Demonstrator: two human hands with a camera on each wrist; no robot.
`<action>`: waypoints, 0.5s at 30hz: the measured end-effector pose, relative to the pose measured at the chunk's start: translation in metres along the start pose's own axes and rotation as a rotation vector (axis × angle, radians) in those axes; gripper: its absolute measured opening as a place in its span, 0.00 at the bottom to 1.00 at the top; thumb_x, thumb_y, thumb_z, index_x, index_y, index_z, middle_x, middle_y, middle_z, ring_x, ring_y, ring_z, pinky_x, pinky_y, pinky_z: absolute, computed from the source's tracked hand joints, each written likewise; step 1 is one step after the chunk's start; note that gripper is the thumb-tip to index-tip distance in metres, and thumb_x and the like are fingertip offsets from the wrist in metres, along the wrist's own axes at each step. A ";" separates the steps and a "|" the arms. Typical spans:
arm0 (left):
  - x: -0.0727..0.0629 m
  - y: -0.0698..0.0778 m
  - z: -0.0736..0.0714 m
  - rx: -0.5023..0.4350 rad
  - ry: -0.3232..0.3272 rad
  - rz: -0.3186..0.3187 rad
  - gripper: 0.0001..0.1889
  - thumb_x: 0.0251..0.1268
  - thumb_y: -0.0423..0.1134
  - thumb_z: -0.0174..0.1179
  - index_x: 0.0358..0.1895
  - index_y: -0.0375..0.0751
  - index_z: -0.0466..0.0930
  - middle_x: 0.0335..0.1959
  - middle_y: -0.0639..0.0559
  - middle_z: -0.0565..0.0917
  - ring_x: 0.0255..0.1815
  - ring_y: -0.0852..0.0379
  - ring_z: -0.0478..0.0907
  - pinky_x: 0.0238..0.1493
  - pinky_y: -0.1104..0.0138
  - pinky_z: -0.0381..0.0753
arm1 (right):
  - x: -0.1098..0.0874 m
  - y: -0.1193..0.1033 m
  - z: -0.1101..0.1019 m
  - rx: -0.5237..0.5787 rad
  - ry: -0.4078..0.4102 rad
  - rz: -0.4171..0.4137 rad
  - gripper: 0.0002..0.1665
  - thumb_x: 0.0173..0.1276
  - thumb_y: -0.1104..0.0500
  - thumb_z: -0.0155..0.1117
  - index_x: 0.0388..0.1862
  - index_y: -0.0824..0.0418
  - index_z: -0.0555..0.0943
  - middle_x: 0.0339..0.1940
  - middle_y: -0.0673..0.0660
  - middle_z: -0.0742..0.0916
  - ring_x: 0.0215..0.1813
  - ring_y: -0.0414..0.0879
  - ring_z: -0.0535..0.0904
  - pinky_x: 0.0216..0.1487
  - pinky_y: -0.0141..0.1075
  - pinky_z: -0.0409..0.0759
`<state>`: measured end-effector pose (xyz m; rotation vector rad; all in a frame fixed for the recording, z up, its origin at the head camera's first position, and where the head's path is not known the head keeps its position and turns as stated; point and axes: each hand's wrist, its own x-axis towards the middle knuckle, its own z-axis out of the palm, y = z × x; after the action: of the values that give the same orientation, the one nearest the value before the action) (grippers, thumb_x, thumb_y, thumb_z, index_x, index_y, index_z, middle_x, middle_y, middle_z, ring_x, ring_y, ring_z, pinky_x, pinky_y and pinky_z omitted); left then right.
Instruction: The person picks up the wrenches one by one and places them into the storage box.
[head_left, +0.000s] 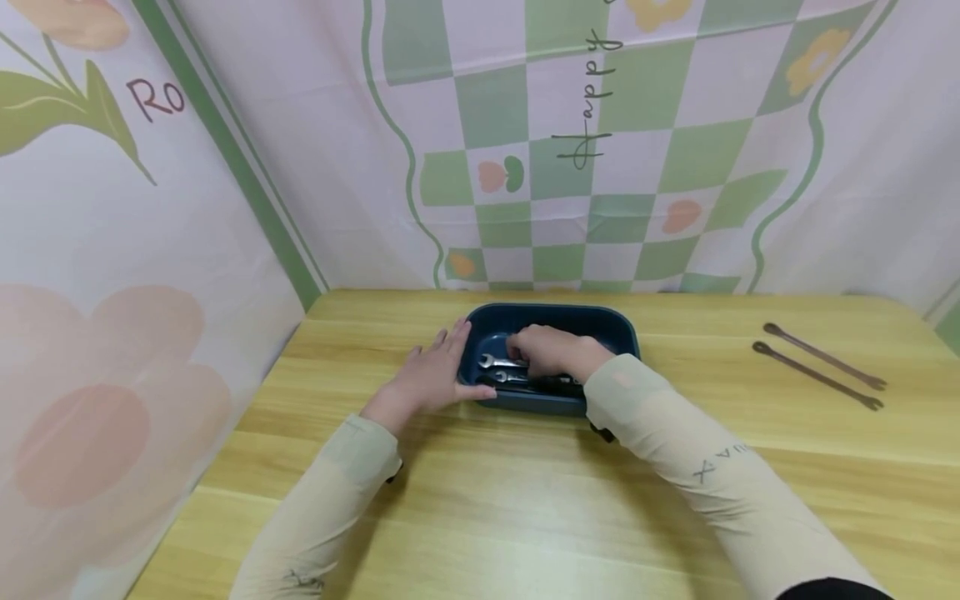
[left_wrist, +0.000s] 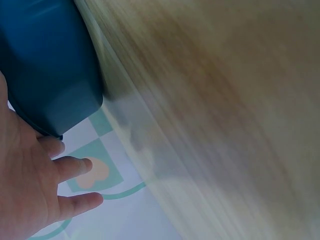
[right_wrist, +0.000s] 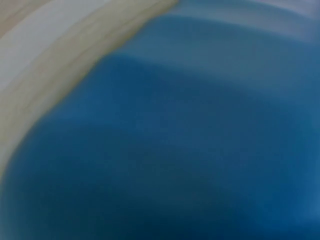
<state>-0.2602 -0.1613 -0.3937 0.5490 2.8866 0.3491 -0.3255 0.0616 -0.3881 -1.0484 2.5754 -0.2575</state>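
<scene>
A dark blue tub (head_left: 542,403) stands at the back of the table, with silver open-ended wrenches (head_left: 491,361) inside. My left hand (head_left: 427,379) touches the tub's left end with straight, spread fingers, its thumb lying along the front rim. In the left wrist view, those fingers (left_wrist: 75,167) stand apart beside the tub (left_wrist: 55,60). My right hand (head_left: 553,350) reaches down into the tub over the wrenches, fingers bent. Its fingertips are hidden, so a grip on a wrench cannot be made out. The right wrist view shows mostly blurred blue tub wall (right_wrist: 175,130).
Two long brownish wrenches, a farther one (head_left: 825,357) and a nearer one (head_left: 817,377), lie side by side at the right of the wooden table (head_left: 510,508). Behind the table hangs a green-and-white checked cloth (head_left: 555,217); another printed cloth (head_left: 225,333) hangs on the left.
</scene>
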 end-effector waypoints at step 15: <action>-0.001 0.001 -0.001 0.002 -0.008 -0.005 0.63 0.60 0.79 0.54 0.84 0.45 0.31 0.85 0.50 0.37 0.83 0.42 0.43 0.74 0.35 0.51 | 0.003 -0.001 0.002 -0.021 -0.012 0.004 0.12 0.67 0.68 0.70 0.48 0.61 0.81 0.36 0.53 0.83 0.35 0.46 0.77 0.41 0.39 0.80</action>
<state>-0.2594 -0.1612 -0.3919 0.5425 2.8803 0.3432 -0.3265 0.0587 -0.3907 -1.0484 2.5746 -0.2225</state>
